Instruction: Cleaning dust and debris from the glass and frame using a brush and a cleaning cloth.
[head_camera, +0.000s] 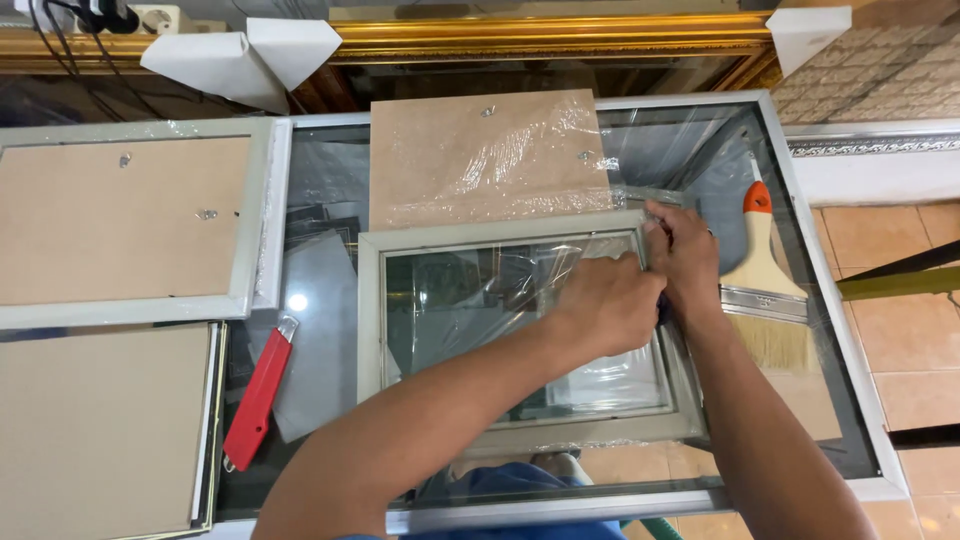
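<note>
A pale grey picture frame (420, 240) with a glass pane lies flat on a glass-topped table (800, 210), partly covered by crinkled clear plastic film (530, 270). My left hand (608, 300) is curled into a fist at the frame's upper right inner edge, pressing on the film or glass there. My right hand (684, 255) grips the frame's top right corner, fingers wrapped over the rim and the film. Whether the left hand holds something inside the fist is hidden.
A brown backing board (480, 160) wrapped in film lies behind the frame. A red utility knife (258, 395) rests to the left, a wide paintbrush (765, 280) to the right. More frames with brown backs (120, 220) are stacked at the left. A gilt frame (550, 35) stands behind.
</note>
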